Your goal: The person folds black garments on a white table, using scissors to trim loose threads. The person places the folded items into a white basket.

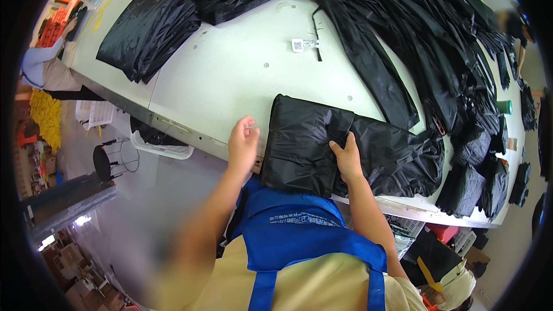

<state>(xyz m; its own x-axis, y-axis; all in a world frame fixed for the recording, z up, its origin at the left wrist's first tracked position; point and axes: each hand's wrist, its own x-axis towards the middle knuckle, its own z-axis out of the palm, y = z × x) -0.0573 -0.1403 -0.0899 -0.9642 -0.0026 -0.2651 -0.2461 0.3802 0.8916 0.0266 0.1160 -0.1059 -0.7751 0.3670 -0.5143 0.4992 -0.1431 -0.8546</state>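
A bundle of glossy black fabric (308, 126) lies at the near edge of the table, its left part folded into a flat rectangle. Its right part (397, 158) trails off, loose and creased. My right hand (348, 158) grips the fold near the middle, with the thumb on top and the other fingers partly hidden. Just left of the bundle, my left hand (245, 143) is raised beside the table edge, holding nothing, its fingers loosely bent and apart.
More black fabric (397, 29) sprawls across the back and right of the pale table (230, 92). A white tag with a black strap (299, 45) lies mid-table. Folded black bundles (465, 187) sit at the right. White baskets (161, 148) stand below the left edge. A person (49, 66) is at far left.
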